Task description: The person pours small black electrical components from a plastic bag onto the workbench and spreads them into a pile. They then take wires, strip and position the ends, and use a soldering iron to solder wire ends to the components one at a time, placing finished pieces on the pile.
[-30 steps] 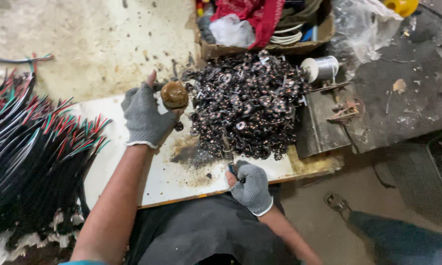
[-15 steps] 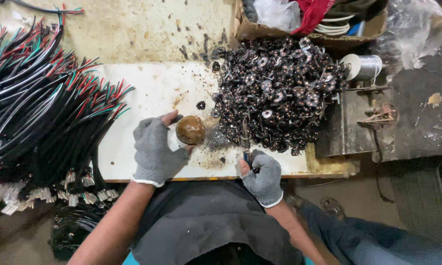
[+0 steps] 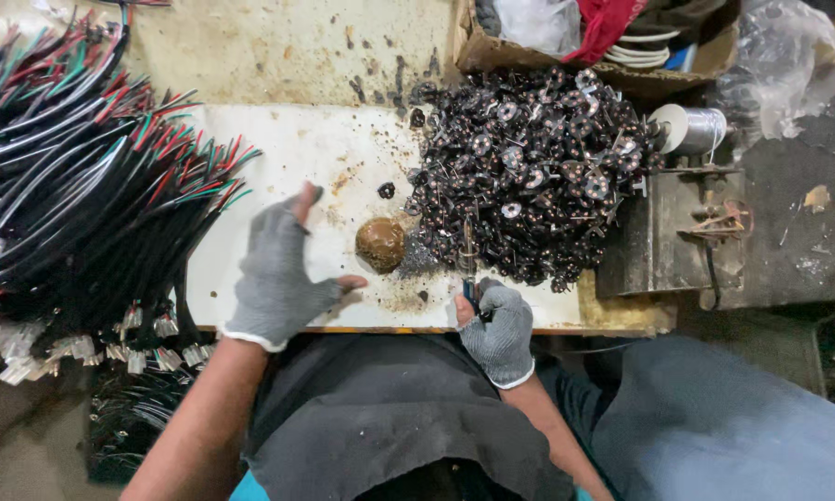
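Gloved hands (left (image 3: pixel 278 274) open) flank a brown ball (image 3: pixel 380 244).

One head camera looks straight down, close above the white board (image 3: pixel 278 148).

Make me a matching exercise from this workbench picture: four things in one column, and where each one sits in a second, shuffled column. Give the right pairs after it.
Things:
1. brown ball
2. wire bundle
3. thread spool
4. cardboard box

Places:
A. along the top edge, behind the heap of small dark parts
B. on the white board, beside the left hand
C. spread over the left end of the bench
D. right of the heap, above the metal block

Pairs: 1-B, 2-C, 3-D, 4-A
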Demonstrator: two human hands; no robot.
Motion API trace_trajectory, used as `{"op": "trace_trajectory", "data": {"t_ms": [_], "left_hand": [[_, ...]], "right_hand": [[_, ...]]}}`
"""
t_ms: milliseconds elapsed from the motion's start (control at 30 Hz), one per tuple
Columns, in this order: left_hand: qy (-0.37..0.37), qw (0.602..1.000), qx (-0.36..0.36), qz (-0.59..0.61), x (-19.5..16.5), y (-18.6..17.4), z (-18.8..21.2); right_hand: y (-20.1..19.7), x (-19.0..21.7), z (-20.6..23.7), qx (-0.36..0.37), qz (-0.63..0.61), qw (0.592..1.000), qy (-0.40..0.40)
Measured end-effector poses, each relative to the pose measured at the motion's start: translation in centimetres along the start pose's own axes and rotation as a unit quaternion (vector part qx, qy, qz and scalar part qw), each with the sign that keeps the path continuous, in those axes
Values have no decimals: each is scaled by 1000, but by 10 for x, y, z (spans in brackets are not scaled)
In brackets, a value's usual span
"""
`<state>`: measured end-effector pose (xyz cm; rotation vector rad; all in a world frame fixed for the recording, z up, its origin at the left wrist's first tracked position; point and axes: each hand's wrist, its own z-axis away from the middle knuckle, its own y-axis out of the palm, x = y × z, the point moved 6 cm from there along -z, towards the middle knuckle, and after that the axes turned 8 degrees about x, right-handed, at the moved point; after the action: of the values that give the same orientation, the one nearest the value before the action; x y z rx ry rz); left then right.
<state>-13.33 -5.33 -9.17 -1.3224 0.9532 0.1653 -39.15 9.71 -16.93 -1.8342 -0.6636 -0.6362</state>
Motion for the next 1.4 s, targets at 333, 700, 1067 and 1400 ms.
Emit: {"op": "trace_trajectory", "data": {"t_ms": [333, 700, 1067, 1400], "left_hand": [[-150, 965, -204, -65, 81, -175, 3], [-18, 964, -235, -125, 3, -167, -32], [-188, 851, 339, 356, -13, 112, 46], [-97, 892, 230, 377, -30, 99, 60]], "right_hand": [[3, 17, -3, -2, 16, 1000, 11], [0, 9, -8, 3, 58, 998, 37], [-14, 38, -11, 60, -76, 995, -12], [15, 39, 8, 214, -114, 970, -31]]}}
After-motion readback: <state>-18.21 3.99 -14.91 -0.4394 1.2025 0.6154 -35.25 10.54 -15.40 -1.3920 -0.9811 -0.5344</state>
